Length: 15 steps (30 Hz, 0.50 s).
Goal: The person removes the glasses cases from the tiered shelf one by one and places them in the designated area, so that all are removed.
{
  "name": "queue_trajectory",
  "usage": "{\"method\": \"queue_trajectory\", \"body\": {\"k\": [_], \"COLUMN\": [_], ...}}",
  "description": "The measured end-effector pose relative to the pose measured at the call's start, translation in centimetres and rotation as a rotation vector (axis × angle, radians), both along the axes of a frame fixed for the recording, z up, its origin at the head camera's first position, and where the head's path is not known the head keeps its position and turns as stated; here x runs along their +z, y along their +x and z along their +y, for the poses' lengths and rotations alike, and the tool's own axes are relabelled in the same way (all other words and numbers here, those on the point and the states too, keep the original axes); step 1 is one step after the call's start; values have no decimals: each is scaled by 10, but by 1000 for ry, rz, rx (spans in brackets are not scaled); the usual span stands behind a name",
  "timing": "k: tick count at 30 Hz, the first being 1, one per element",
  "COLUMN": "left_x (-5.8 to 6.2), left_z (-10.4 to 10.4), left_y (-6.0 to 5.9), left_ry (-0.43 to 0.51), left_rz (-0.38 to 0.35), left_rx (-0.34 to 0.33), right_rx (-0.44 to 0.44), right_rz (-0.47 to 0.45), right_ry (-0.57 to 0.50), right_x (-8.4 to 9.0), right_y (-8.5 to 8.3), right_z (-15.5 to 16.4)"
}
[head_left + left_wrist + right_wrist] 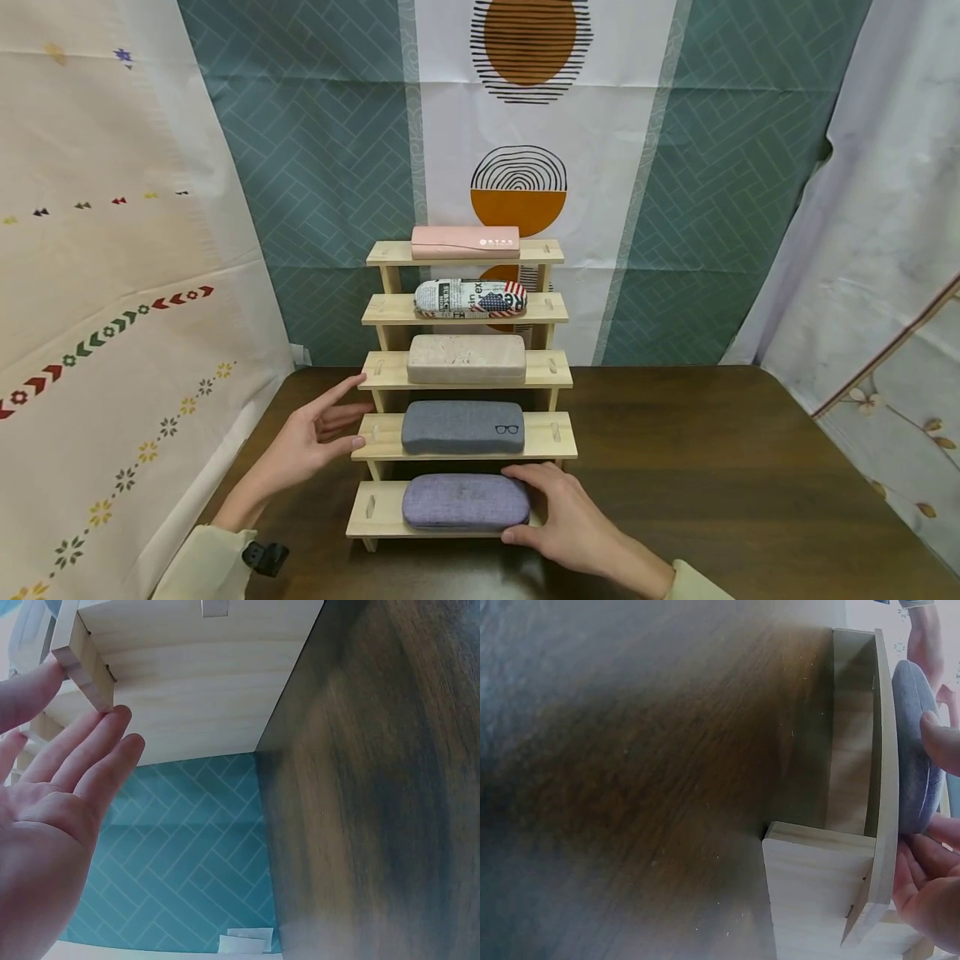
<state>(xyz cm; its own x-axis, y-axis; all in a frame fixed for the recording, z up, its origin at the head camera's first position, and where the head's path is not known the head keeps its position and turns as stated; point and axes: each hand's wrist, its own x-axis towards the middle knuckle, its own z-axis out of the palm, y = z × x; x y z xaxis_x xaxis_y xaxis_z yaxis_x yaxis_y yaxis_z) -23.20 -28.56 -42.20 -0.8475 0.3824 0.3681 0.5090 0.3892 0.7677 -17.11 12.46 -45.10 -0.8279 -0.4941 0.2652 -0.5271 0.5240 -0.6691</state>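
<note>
Right hand [573,521]: fingers curled round the right end of the lilac case [465,502], gripping it.
Lilac case: flat on the bottom step of the wooden rack [558,379].
Left hand [311,437]: released, fingers straight, tips touching the rack's left edge by the second step.
Other steps: grey case [461,427], beige case [466,359], printed case [470,298], pink case [465,242] on top.
Rack: stands on a dark table [712,467].

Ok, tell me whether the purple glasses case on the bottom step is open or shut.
Shut. The purple case lies flat on the bottom step, lid down, no gap showing; the right hand grips its right end.
</note>
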Motion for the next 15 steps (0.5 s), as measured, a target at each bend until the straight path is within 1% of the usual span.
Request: {"method": "queue_trajectory", "body": {"k": [15], "left_x": [0], "left_z": [0], "left_y": [-1], "left_ry": [11], "left_rz": [-10], "left_rx": [-8], "right_rx": [-22], "right_rz": [-114], "right_ry": [-56], "right_x": [4], "right_y": [-1], "right_z": [2]}}
